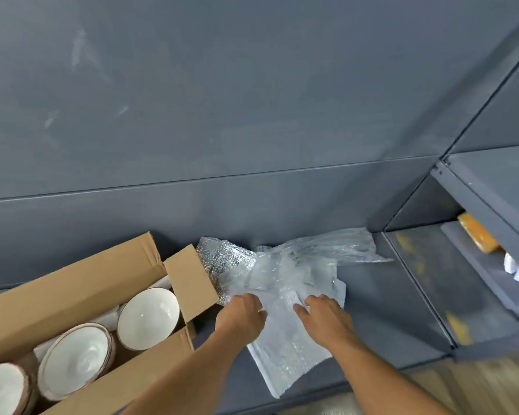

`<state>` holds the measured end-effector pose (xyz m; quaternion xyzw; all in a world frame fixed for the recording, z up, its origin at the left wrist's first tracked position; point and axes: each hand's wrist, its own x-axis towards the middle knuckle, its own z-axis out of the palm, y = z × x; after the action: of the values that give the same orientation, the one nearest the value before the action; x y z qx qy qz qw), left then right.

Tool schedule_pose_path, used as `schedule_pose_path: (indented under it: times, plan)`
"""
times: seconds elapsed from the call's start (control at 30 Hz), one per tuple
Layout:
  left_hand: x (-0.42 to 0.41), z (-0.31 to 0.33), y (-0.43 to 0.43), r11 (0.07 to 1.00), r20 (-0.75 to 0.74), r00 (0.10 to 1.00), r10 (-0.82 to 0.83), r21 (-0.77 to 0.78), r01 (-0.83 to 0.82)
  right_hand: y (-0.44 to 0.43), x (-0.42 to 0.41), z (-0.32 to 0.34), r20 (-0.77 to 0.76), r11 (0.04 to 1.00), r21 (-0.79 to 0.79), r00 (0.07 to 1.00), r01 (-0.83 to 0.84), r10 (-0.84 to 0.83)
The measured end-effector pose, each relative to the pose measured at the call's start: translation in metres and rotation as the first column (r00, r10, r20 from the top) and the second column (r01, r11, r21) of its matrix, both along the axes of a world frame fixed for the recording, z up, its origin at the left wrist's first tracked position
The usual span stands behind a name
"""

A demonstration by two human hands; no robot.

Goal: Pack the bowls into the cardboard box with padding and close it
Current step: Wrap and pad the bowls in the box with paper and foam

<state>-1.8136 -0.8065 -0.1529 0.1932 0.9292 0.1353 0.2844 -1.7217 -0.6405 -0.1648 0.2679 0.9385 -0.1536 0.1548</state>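
An open cardboard box (81, 280) lies at the lower left on the grey surface. Inside it stand three white bowls on edge: one (147, 317) nearest the right end, a pink-rimmed one (75, 359) in the middle, and another (0, 390) cut off at the frame's corner. To the right of the box lies a heap of padding: a white foam sheet (285, 354), crumpled clear bubble wrap (312, 256) and a silver foil sheet (219, 259). My left hand (241, 314) grips the foam sheet's left edge. My right hand (324, 317) presses on the sheet with curled fingers.
A grey wall rises behind the grey work surface (372, 295). At the right stands a grey metal shelf unit (474, 265) holding an orange object (477, 235) and white paper. A wooden floor (462, 390) shows at the lower right.
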Motion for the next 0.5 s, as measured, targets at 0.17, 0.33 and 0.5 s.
schedule_pose_path:
  times: [0.17, 0.33, 0.5]
  plan:
    - [0.008, -0.019, 0.012, 0.998, 0.043, 0.998, 0.049, -0.051, -0.046, 0.018, 0.017, -0.019, 0.086, 0.992, -0.066, 0.991, 0.105, -0.099]
    - [0.015, -0.03, 0.02, 0.995, 0.102, 0.992, 0.075, -0.072, -0.068, 0.024, 0.023, -0.043, 0.113, 0.973, -0.157, 0.982, 0.17, -0.153]
    - [0.018, -0.035, 0.02, 0.991, 0.144, 0.983, 0.116, -0.086, -0.104, 0.021, 0.02, -0.05, 0.119, 0.954, -0.225, 0.978, 0.196, -0.173]
